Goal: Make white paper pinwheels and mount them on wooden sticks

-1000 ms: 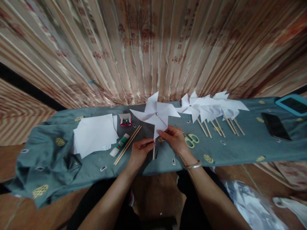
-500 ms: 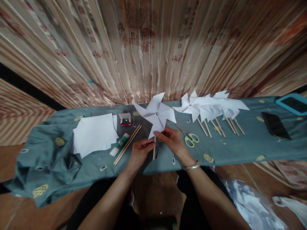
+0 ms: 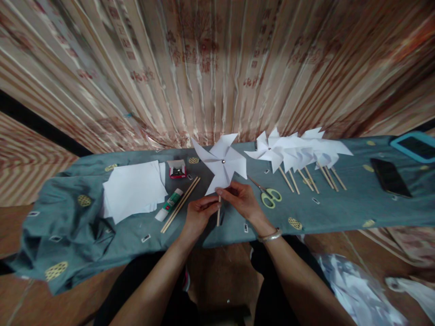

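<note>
My left hand (image 3: 199, 214) is closed round the wooden stick (image 3: 218, 216) of a white paper pinwheel (image 3: 221, 162), holding it upright over the table. My right hand (image 3: 242, 200) pinches the lowest blade tip of the pinwheel, just above the stick, with a silver bangle on its wrist. A metal pin shows at the pinwheel's centre.
A grey-green cloth (image 3: 340, 208) covers the long table. On it lie white paper squares (image 3: 134, 189), a glue stick (image 3: 169, 205), spare sticks (image 3: 181, 204), a small red pin box (image 3: 177, 170), scissors (image 3: 270, 195), several finished pinwheels (image 3: 301, 154), a phone (image 3: 390, 177) and a blue-cased tablet (image 3: 413, 147). Curtains hang behind.
The pinwheel has turned anticlockwise under my right hand, whose fingers have shifted left toward the stick. My left hand has stayed on the stick.
</note>
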`<state>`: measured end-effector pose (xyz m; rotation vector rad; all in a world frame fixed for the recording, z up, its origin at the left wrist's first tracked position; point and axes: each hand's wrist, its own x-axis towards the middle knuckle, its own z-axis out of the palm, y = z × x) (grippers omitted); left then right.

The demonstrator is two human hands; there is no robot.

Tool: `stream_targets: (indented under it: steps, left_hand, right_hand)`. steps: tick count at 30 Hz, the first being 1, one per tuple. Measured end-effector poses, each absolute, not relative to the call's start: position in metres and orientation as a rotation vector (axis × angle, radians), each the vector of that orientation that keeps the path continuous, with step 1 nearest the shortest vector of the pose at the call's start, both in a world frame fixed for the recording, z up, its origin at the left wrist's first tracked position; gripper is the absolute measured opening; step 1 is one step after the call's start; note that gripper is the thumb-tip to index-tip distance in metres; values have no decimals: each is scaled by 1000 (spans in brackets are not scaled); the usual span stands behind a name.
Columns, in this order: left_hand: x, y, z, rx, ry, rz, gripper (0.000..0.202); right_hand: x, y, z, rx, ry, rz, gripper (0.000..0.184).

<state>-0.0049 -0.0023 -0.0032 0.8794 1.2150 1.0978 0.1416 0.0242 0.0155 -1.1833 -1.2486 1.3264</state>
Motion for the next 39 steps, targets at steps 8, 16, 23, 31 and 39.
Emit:
stream_targets:
  steps: [8, 16, 23, 31, 39]
  left_hand:
    - [0, -1, -5, 868, 1173, 1113, 28]
    - [12, 5, -7, 855, 1120, 1154, 22]
    - [25, 6, -6, 982, 1151, 1113, 22]
    - [23, 3, 1, 1026, 1112, 1124, 19]
    - [11, 0, 15, 1129, 1126, 1108, 19]
  right_hand:
    - [142, 21, 11, -1151, -1297, 1356, 30]
    - [147, 17, 5, -1237, -1229, 1229, 25]
    - [179, 20, 2, -1363, -1215, 1000, 30]
    - [264, 72, 49, -1906, -1578, 492, 23]
    - [283, 95, 39, -2349, -1789, 263, 12]
